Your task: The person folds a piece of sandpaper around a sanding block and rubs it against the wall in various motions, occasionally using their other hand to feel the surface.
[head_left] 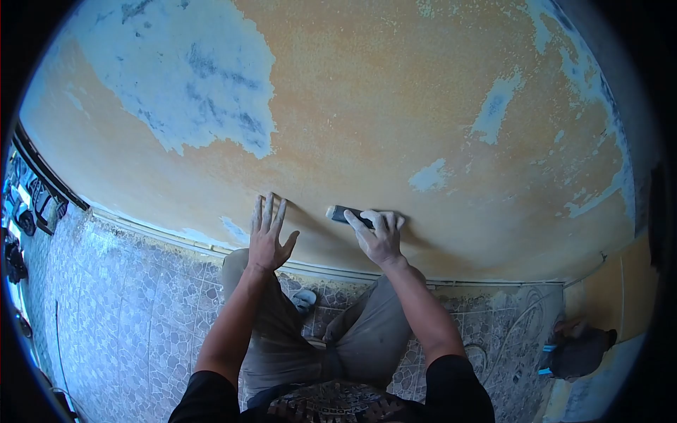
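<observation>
My left hand [267, 236] lies flat against the wall [338, 148], its dusty fingers stretched upward and slightly apart, holding nothing. To its right, my right hand [379, 236] grips a dark sanding block [344, 213] with a pale end, pressed to the wall. White dust coats the fingers of this hand. Around both hands the wall surface is orange-tan, with a large bluish-white bare patch [211, 84] at the upper left. Smaller pale patches [428, 175] show further right.
My bent knees are close to the wall, above a stone-patterned tile floor [151, 310]. A cable [518, 321] lies coiled on the floor at the right. Beyond it, what looks like another person [582, 352] is low by the side wall. Dark items [46, 204] stand at the far left.
</observation>
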### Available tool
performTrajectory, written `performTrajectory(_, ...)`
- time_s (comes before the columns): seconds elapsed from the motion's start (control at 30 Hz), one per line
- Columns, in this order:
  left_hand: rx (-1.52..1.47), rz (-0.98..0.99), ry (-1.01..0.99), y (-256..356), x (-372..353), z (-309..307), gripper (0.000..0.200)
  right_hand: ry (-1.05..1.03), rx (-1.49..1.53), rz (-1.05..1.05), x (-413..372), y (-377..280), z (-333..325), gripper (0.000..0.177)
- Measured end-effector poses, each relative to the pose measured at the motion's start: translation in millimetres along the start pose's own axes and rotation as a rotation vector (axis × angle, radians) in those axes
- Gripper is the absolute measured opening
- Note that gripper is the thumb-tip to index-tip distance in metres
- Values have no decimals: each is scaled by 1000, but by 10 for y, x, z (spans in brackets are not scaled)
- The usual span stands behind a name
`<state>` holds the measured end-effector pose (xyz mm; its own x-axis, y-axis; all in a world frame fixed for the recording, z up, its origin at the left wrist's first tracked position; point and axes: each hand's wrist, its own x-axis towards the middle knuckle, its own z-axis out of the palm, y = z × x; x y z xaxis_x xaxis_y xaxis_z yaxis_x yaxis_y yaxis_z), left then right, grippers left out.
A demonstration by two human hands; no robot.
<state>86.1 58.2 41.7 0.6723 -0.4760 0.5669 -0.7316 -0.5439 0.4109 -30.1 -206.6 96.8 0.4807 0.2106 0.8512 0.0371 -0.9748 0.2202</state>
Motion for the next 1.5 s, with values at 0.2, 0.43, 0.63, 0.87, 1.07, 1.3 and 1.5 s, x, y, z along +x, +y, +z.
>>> performTrajectory(0.2, 1, -21, -7, -15, -15, 34, 86, 469, 63, 582, 854, 344, -433, 53)
performTrajectory(0.43, -7, -12, -4, -30, -9, 42, 85, -94, -24, -35, -225, 7, 92, 54)
performTrajectory(0.63, -12, -33, -39, 10, -29, 15, 84, 451, 72, 604, 681, 254, -340, 56)
performTrajectory(0.87, 0, -9, 6, -21, 11, 12, 82, 89, -29, 78, -98, -13, 168, 51)
performTrajectory(1.07, 0, -31, -26, -22, -17, 28, 82, 384, -30, 554, 698, 212, -387, 53)
performTrajectory(1.3, -1, -19, -17, -25, -6, 42, 82, 190, -13, 116, 39, 43, 127, 43)
performTrajectory(1.5, -26, -34, -48, 3, -54, -1, 83, 332, 89, 407, 374, 272, -151, 58)
